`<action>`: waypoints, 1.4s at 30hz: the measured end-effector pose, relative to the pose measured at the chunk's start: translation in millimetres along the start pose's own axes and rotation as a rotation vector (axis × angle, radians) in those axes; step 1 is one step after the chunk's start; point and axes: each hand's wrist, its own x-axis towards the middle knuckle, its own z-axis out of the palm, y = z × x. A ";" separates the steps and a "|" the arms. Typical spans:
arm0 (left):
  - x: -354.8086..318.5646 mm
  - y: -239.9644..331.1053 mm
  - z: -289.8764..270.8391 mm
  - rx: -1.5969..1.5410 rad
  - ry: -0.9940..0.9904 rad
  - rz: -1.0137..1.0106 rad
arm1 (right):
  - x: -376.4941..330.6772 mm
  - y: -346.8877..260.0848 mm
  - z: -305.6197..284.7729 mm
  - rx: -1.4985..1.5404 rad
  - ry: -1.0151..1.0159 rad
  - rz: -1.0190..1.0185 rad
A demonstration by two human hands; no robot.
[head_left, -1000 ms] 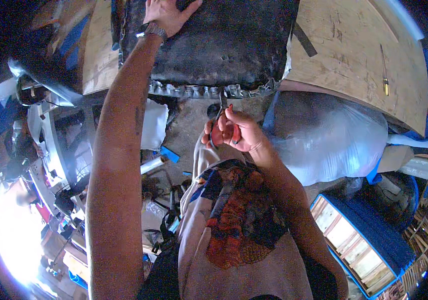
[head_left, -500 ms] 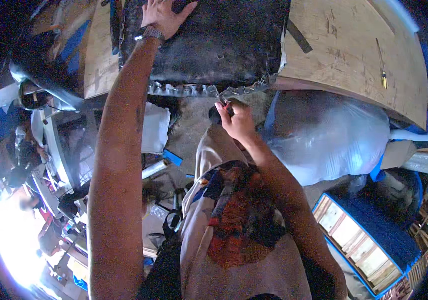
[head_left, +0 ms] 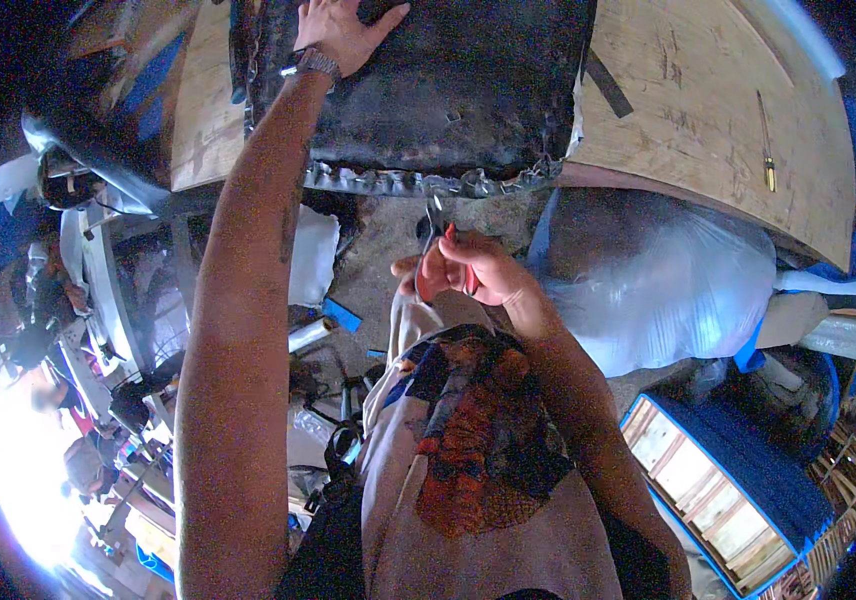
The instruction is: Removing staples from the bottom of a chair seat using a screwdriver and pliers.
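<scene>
Red-handled tool (head_left: 423,285) at the ragged edge (head_left: 378,182) of a dark panel (head_left: 418,115)

Pressing down on the panel with the left hand (head_left: 348,35), thumb spread away from the fingers, tips partly out of view. Gripping the tool in the right hand (head_left: 473,268), fingers curled round the handles. Scissors or pliers? Can't tell, nor whether touching the edge. Seems to lie on the wooden table (head_left: 708,120), that panel. Could slip and jab the printed clothing (head_left: 488,440) if pulled hard toward the body. Could tear the edge if yanked sideways, or skid with too little weight from the left hand. Container-wise: spotting a blue-covered wooden box (head_left: 708,485), open-sided, showing slats. Also a plastic-wrapped bundle (head_left: 648,285); can't make out the contents.
</scene>
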 end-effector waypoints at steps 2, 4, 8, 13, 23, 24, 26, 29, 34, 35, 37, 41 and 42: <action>2.0 2.4 2.3 -0.007 -0.006 0.005 | 6.9 -2.4 -11.0 0.030 0.002 -0.012; 2.4 4.3 4.0 -0.009 -0.012 0.005 | 8.3 -4.9 -12.7 0.041 0.021 -0.023; 2.0 4.5 4.3 0.000 0.016 -0.008 | 17.6 0.5 -10.1 0.084 -0.019 -0.128; 2.6 -4.1 11.1 0.018 0.074 0.048 | 33.8 6.4 -0.3 -1.049 0.663 -0.565; 3.2 5.0 2.6 0.003 -0.005 -0.020 | 7.8 -0.8 11.0 -0.144 0.072 -0.054; 4.3 4.0 5.1 -0.003 -0.027 -0.021 | 9.1 -2.6 14.1 -0.038 0.107 -0.058; 3.7 -2.2 13.2 0.005 0.028 0.020 | 16.6 -0.6 11.1 0.125 0.083 -0.118; 1.2 -5.6 8.7 0.005 0.069 0.057 | 9.5 3.9 12.5 0.080 0.049 -0.064; 1.9 1.8 5.1 0.018 0.026 0.018 | 18.2 15.6 13.4 0.092 0.052 -0.041; 2.3 1.7 8.5 0.003 0.037 0.012 | 21.8 14.4 9.5 0.093 0.049 -0.042; 1.9 0.2 9.5 -0.009 0.044 0.004 | 25.5 12.2 7.2 0.154 0.032 -0.090; 2.1 -0.2 7.3 -0.017 0.026 0.014 | 33.4 23.1 24.4 0.389 0.048 -0.161; 2.7 0.5 7.5 0.002 0.027 0.011 | 34.7 25.7 31.4 0.422 0.053 -0.214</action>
